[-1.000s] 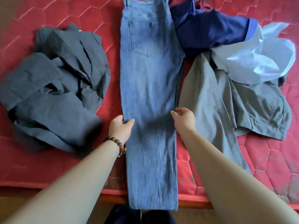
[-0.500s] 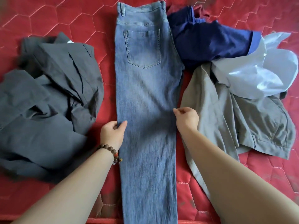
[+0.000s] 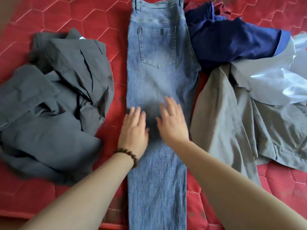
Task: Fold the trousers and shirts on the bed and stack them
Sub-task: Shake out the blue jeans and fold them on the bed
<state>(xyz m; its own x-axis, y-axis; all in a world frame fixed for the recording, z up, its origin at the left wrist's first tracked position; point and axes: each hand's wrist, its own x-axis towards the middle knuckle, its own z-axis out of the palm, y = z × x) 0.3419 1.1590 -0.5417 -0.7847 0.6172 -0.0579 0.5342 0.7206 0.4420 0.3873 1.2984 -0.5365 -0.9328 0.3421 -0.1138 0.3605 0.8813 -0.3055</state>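
Head view: jeans [image 3: 157, 83] under both flat hands.

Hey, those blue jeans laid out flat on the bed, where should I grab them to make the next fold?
Probably at the leg hems of the blue jeans, coming from the near bed edge. They lie long and flat, legs doubled, waistband farthest away, so lifting the near end toward the waistband halves them. Both hands, left hand and right hand, lie open at mid-leg now.

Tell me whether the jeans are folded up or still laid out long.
Laid out long. The jeans run full length down the bed, one leg over the other, not yet folded crosswise.
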